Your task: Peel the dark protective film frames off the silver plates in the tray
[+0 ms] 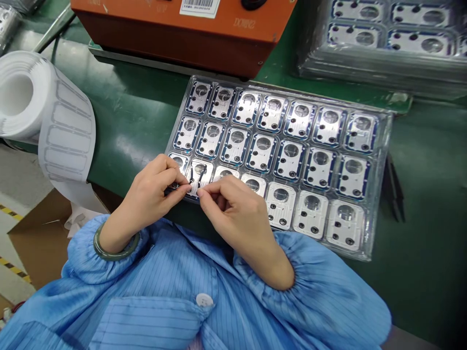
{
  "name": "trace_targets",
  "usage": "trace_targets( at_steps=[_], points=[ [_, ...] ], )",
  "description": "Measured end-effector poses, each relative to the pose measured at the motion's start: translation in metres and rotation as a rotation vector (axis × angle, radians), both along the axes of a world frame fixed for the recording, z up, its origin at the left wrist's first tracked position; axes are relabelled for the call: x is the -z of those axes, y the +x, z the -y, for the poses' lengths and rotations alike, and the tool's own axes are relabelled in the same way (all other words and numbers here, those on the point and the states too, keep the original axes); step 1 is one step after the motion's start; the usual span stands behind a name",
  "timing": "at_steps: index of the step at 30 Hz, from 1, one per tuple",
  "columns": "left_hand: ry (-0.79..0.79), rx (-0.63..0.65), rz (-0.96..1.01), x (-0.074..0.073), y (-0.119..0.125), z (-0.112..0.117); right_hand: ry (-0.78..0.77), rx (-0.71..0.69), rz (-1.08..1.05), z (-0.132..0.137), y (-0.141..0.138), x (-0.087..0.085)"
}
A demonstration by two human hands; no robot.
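A clear plastic tray (379, 184) lies on the green bench with several small white metal plates (288, 163) in its pockets. My left hand (155, 192) is closed in a pinch over the tray's near left corner, holding a thin black looped part (197, 177) above a plate there. My right hand (237, 209) is beside it, fingers pinched together on the same small part at its lower end. Both wrists wear blue striped sleeves; a green bangle (113, 250) sits on the left wrist.
An orange machine housing (189, 34) stands at the back. A roll of white labels (44, 112) hangs off the bench at left. More stacked trays (386, 43) lie at the back right. Black tweezers (396, 192) rest right of the tray. A cardboard box (40, 238) is below left.
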State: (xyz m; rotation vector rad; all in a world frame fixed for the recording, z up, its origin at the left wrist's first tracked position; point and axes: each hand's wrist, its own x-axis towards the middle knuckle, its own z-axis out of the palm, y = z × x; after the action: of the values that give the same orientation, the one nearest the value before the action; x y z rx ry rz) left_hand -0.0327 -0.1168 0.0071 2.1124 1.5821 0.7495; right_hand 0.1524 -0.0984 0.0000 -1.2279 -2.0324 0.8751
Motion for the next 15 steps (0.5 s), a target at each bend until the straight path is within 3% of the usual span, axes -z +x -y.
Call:
trace_targets(
  at_steps=[8,15],
  points=[
    [-0.046,0.028,-0.049,-0.0036,0.0007,-0.0021,0.077,-0.061,0.067,-0.0005,0.0098,-0.0037],
    [-0.067,0.036,-0.056,-0.0035,-0.0006,-0.003,0.048,-0.06,0.088,-0.0018,0.0107,-0.0041]
  ],
)
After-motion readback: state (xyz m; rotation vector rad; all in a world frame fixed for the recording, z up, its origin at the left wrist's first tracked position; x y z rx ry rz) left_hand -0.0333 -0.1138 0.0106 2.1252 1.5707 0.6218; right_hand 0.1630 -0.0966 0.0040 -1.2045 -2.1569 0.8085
